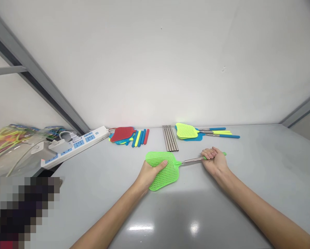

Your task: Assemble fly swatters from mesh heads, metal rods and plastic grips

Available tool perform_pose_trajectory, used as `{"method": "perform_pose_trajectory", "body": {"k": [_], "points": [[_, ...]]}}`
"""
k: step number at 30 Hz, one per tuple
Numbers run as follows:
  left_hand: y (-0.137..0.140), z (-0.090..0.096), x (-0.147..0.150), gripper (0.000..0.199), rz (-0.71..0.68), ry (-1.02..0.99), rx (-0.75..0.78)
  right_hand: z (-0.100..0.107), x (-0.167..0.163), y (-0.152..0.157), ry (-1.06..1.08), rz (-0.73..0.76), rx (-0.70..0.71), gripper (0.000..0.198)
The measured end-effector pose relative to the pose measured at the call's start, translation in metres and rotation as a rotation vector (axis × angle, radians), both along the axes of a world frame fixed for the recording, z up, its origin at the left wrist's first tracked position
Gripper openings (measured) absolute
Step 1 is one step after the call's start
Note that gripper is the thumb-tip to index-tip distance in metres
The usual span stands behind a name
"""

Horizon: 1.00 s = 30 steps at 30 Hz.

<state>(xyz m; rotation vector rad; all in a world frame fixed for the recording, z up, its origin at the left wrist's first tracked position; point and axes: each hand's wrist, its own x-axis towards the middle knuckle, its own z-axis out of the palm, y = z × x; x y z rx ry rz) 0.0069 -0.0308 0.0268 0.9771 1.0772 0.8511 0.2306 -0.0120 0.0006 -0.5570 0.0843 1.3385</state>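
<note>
A green fly swatter [165, 175] is held level above the grey table, its perforated head to the left and its metal rod to the right. My left hand [151, 174] grips the head by its left side, thumb on top and fingers hidden underneath. Around the green handle at the other end, my right hand [215, 162] is closed, and the handle's tip sticks out past it. Behind the swatter lies a row of several metal rods [170, 139]. Fly swatters with a yellow head [187, 131] and blue and yellow handles are stacked at the back right.
Red, yellow and blue swatter heads [123, 134] lie piled at the back left, beside several loose coloured handles [140, 138]. A white power strip [77, 146] with plugs runs along the left edge, near plastic-bagged items [12, 145]. A wall stands behind the table.
</note>
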Motion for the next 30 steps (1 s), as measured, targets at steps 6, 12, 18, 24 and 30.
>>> {"method": "perform_pose_trajectory", "body": {"k": [6, 12, 18, 24, 30], "points": [[-0.0001, 0.0028, 0.0011, 0.041, -0.013, -0.052, -0.050, -0.0024, 0.0042, 0.0035, -0.029, 0.043, 0.010, 0.032], [0.0025, 0.0033, 0.0009, 0.041, -0.011, -0.109, -0.094, -0.0010, 0.0058, 0.0051, -0.015, 0.070, -0.026, 0.031], [0.0034, 0.0015, -0.0005, 0.041, -0.034, -0.115, -0.074, 0.0006, 0.0065, 0.0060, -0.007, 0.087, -0.050, 0.031], [0.0041, 0.0003, -0.0010, 0.042, -0.029, -0.105, -0.069, 0.0005, 0.0072, 0.0070, -0.003, 0.089, -0.062, 0.031], [0.0046, -0.0015, -0.0013, 0.041, -0.040, -0.100, -0.057, 0.0027, 0.0070, 0.0070, 0.018, 0.081, -0.092, 0.031]]}}
